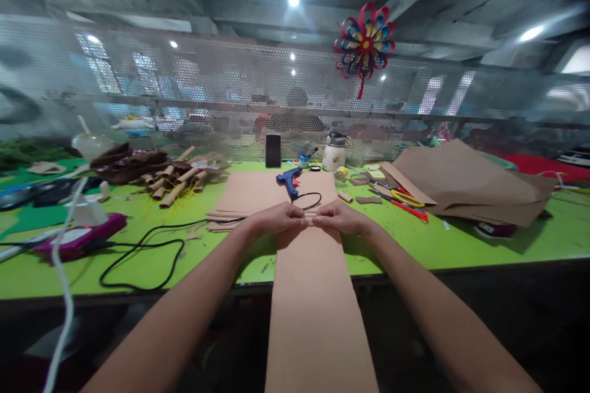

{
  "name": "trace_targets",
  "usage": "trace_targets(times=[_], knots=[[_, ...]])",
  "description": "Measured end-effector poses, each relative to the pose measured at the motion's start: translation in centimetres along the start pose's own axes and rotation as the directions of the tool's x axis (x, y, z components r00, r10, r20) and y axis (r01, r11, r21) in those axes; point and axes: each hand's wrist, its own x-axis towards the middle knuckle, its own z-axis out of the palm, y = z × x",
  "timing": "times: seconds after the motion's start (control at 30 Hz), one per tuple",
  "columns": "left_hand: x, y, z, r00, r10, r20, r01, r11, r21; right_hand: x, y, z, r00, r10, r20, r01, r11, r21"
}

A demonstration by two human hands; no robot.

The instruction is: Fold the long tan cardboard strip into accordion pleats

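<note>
A long strip of brown kraft paper (318,307) runs from mid-table over the front edge and down toward me. My left hand (283,218) and my right hand (338,216) are side by side at its far end, fingers closed in a pinch on the paper edge, with a small gap between them. Just beyond lies a stack of brown paper sheets (244,190). On that stack rests a blue glue gun (288,183) with a red trigger, its black cord looping close to my fingertips. What the fingertips do at the edge is partly hidden.
Left are rolled paper tubes (179,181), a purple power strip (83,236) and a black cable (138,285). To the right lie red-handled pliers (410,209), yellow-handled scissors (408,198) and large brown paper sheets (465,178). A phone (273,151) and a jar (334,153) stand behind, before a perforated screen (207,80).
</note>
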Motion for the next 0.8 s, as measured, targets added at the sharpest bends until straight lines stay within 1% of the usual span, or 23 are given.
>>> trace_targets(times=[0.2, 0.3, 0.4, 0.47, 0.57, 0.6, 0.73, 0.8], knots=[[-0.6, -0.4, -0.9, 0.998, -0.046, 0.049, 0.049, 0.996, -0.068, -0.1, 0.3, -0.4, 0.999, 0.022, 0.024, -0.023, 0.999, 0.034], [-0.8, -0.5, -1.0, 0.996, -0.065, 0.061, 0.073, 0.988, -0.134, -0.1, 0.6, -0.6, 0.998, 0.045, 0.049, -0.047, 0.997, 0.055], [-1.0, -0.3, -1.0, 0.991, -0.082, 0.103, 0.101, 0.974, -0.204, -0.3, 0.9, -1.0, 0.996, 0.063, 0.066, -0.067, 0.996, 0.060], [-1.2, -0.1, -1.0, 0.986, -0.124, 0.107, 0.148, 0.955, -0.258, -0.4, 0.9, -1.1, 0.996, 0.073, 0.056, -0.077, 0.995, 0.064], [-1.5, 0.1, -1.0, 0.977, -0.202, 0.067, 0.212, 0.916, -0.340, -0.7, 0.5, -1.3, 0.997, 0.063, 0.035, -0.066, 0.995, 0.072], [-1.5, 0.2, -1.0, 0.973, -0.217, 0.074, 0.229, 0.907, -0.354, -0.7, 0.4, -1.3, 0.998, 0.059, 0.035, -0.062, 0.995, 0.074], [-1.7, 0.4, -0.9, 0.963, -0.214, 0.163, 0.262, 0.887, -0.381, -0.7, 0.4, -1.3, 0.996, 0.069, 0.049, -0.073, 0.995, 0.073], [-1.6, 0.4, -0.8, 0.963, -0.201, 0.178, 0.257, 0.884, -0.392, -0.6, 0.6, -1.3, 0.996, 0.063, 0.057, -0.066, 0.995, 0.068]])
